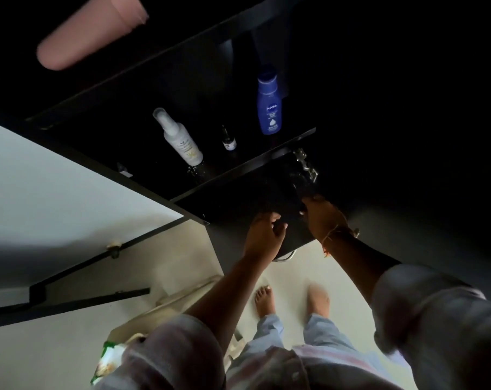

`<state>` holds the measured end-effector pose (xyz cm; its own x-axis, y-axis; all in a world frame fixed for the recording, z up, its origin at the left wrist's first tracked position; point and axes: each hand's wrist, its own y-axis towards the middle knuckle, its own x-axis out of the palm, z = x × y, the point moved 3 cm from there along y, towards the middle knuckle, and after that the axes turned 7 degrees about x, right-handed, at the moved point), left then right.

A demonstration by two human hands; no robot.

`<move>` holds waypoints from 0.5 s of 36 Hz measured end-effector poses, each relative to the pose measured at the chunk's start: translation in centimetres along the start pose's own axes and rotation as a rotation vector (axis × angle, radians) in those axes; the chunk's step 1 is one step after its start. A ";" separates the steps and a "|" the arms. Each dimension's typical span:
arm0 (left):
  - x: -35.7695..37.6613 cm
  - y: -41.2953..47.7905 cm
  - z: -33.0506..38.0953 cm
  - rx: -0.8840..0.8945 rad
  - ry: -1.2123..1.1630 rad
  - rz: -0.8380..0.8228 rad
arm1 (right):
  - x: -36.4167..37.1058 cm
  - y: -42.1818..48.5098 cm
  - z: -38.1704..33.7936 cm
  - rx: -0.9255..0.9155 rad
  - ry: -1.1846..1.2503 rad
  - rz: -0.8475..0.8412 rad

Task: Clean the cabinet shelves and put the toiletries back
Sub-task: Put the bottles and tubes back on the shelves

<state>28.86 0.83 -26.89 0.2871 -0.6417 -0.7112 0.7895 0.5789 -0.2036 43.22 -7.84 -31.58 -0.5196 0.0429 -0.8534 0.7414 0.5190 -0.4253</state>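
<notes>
A: Curled fingers are seen on the left hand [264,235], but what's held, if anything, can't be told; too dark. Right hand [321,218] is laid w/ fingers reaching into the lower compartment of the black wooden cabinet [238,192]; whether sth is pinched there can't be told either.

B: Toiletries?

A: Three are stood on the upper shelf: a white spray bottle w/ clear cap [178,136] at left, a tiny dark dropper vial [228,139] in the middle, a blue plastic lotion bottle [269,104] at right. All apart from each other, set near the shelf's front edge. Wet specks are noted on the shelf just in front of the spray bottle.

B: Surface and room?

A: Pale floor [292,271] is seen below, bare feet on it. White wall [41,178] is at left. A metal hinge [306,164] is fixed at the lower compartment's right edge, just above the right hand.

B: Room for moving?

A: Open shelf space is left betw. the bottles and at far left of the shelf. Lower compartment interior is too dark to be judged.
</notes>
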 end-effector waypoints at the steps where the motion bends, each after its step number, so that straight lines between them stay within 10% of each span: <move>1: -0.4 -0.1 0.1 0.009 0.004 0.009 | -0.4 -0.5 -0.3 -0.028 0.046 0.011; 18: -11.4 -2.3 3.8 0.257 -0.128 0.383 | -12.5 -10.2 -9.4 -0.374 0.772 0.168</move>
<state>25.86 4.95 -15.74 0.6353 -0.4729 -0.6105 0.7180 0.6529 0.2414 38.12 -5.62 -13.75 -0.6587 0.6402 -0.3953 0.7164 0.6942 -0.0693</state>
